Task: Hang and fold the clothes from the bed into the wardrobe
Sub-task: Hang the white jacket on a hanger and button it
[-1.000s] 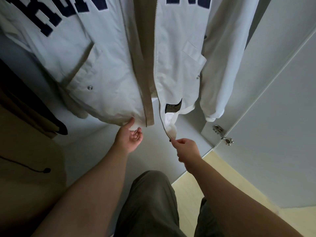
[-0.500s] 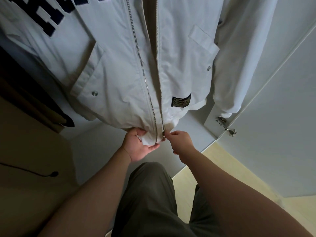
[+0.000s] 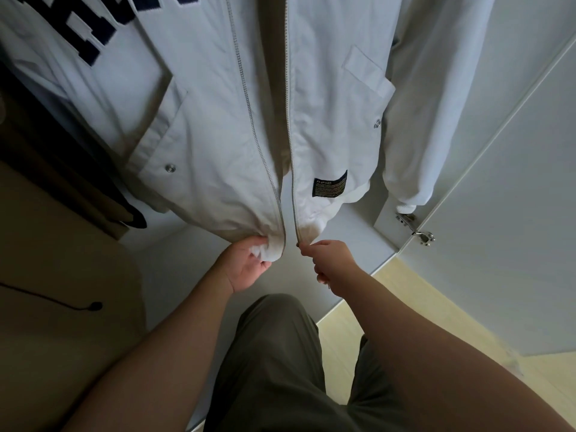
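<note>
White jacket (image 3: pixel 218 135) hangs inside the wardrobe (image 3: pixel 358 238), front toward me. My left hand (image 3: pixel 246 266) grips a bunch of the hem (image 3: pixel 237 232) just beside the left zipper row (image 3: pixel 249 120). My right hand (image 3: pixel 332 260) pinches the bottom end of the right zipper row (image 3: pixel 288 88), fingers curled.

Delta vs 0.5 s ago: zipper ends were almost touching, now a narrow gap and hands slightly further apart.

Delta vs 1 s ago: front was wide open, now only a thin strip of beige lining (image 3: pixel 274 88) shows.

Black label (image 3: pixel 330 188) sits right of the right row, near the hem. Sleeve (image 3: pixel 420 120) on my right hangs beside the open door (image 3: pixel 514 213), its cuff above the hinge (image 3: pixel 417 232).
</note>
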`<state>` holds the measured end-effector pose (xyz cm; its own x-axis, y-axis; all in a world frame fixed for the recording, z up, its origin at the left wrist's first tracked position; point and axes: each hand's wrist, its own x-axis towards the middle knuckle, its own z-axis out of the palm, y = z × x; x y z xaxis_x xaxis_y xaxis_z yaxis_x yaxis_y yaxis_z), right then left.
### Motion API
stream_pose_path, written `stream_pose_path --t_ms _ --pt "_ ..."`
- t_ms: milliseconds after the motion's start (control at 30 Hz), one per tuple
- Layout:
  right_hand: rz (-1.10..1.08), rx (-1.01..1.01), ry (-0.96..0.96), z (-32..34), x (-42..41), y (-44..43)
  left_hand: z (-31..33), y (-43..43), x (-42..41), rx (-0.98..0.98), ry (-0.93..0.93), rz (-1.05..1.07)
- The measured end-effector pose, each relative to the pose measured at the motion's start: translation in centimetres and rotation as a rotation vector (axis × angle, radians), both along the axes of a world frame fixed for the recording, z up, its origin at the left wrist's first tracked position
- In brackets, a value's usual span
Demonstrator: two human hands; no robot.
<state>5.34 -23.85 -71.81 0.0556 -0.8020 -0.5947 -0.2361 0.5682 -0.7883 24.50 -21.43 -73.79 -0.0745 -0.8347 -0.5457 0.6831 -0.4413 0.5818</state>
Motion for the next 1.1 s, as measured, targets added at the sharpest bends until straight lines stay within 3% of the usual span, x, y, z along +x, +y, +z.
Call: stream_pose_path --t_ms 167,333,567,767,1100 --pt "-0.036 0.013 -0.056 -0.5 0.4 0.5 0.4 0.7 -0.6 -0.119 -0.186 -0.030" --pt "-0.097 0.004 -0.084 -0.9 1.0 0.8 0.5 0.8 -1.4 -0.057 -0.376 0.091" --pt "-0.154 0.018 -0.096 -0.9 1.6 1.0 0.6 1.1 -1.5 -0.175 -0.378 0.046" --pt "-0.208 0.033 -0.103 -0.7 1.7 1.2 -0.2 0.6 -2.3 -0.021 -0.648 0.162" --pt "-0.342 0.098 -0.119 -0.4 2.5 1.1 0.0 0.4 -3.1 -0.040 -0.243 0.226"
